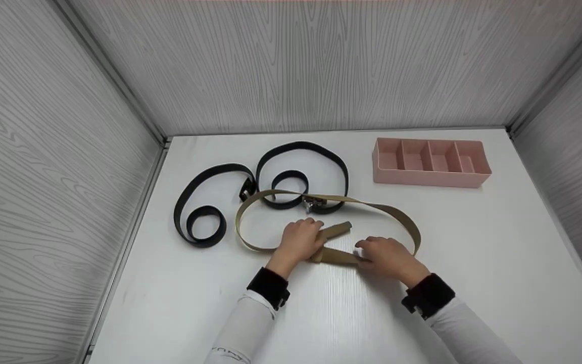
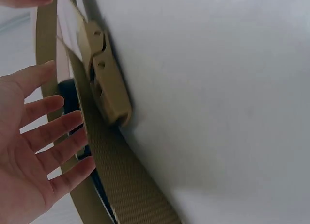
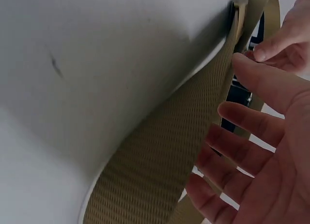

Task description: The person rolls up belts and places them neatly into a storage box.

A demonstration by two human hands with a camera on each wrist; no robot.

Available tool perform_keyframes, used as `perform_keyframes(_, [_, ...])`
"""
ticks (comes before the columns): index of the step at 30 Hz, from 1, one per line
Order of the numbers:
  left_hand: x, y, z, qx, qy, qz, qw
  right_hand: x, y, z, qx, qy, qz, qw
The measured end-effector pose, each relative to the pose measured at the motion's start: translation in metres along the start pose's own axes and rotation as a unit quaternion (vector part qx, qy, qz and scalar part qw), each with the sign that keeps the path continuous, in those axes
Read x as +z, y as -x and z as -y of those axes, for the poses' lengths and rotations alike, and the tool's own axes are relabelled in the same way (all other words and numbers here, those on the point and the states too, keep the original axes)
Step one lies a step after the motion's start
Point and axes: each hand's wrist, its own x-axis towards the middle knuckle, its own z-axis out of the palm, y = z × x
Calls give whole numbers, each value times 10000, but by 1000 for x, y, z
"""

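Note:
A tan webbing belt (image 1: 396,212) stands on edge in a wide loop on the white table. Its tan buckle (image 2: 109,76) shows in the left wrist view; in the head view my left hand (image 1: 298,241) mostly covers it. The left fingers (image 2: 68,149) are spread, their tips against or close by the webbing. A loose belt end (image 1: 340,230) sticks out to the right of that hand. My right hand (image 1: 386,258) is at the strap's near right stretch, its relaxed fingers (image 3: 242,146) along the webbing (image 3: 160,141). Both thumbs stand apart from the other fingers.
Two black belts, one at the left (image 1: 181,202) and one behind the tan loop (image 1: 301,145), stand partly coiled, each with a buckle. At the back right sits a pink divided box (image 1: 430,178). Grey wood-grain panels (image 1: 291,65) enclose the table (image 1: 473,242).

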Motion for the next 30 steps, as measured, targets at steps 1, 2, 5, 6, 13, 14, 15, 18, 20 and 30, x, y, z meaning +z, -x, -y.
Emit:
perform_keyframes(1, [2, -2, -3, 0, -12, 77, 10000, 2, -1, 2, -19, -32, 39, 10000])
perform_keyframes(2, [4, -4, -5, -1, -50, 134, 9999, 4, -2, 4, -35, -61, 66, 10000])
perform_keyframes(5, [9, -9, -10, 9, -192, 274, 9994, 10, -6, 8, -35, -63, 72, 9999])
perform_keyframes(6, [11, -11, -11, 12, -255, 301, 9992, 12, -7, 9, -52, -19, 34, 10000])
perform_keyframes(13, [15, -16, -13, 64, -552, 204, 9982, 17, -9, 7, -248, 241, -382, 9987])
perform_keyframes(14, [14, -16, -13, 79, -564, 183, 9982, 15, -8, 5, -203, 267, -399, 9986])
perform_keyframes(15, [14, -15, -12, 91, -569, 153, 9982, 12, -6, 2, -131, 287, -382, 9988])
perform_keyframes(18, [10, -11, -9, 110, -588, 68, 9982, 0, 3, -13, 198, 309, -238, 9990])
perform_keyframes(20, [8, -6, -5, 108, -582, 43, 9982, -9, 13, -28, 435, 309, -168, 9984])
perform_keyframes(30, [0, 29, 14, -135, -118, 324, 9993, -45, 72, -117, 1364, -168, -318, 9900])
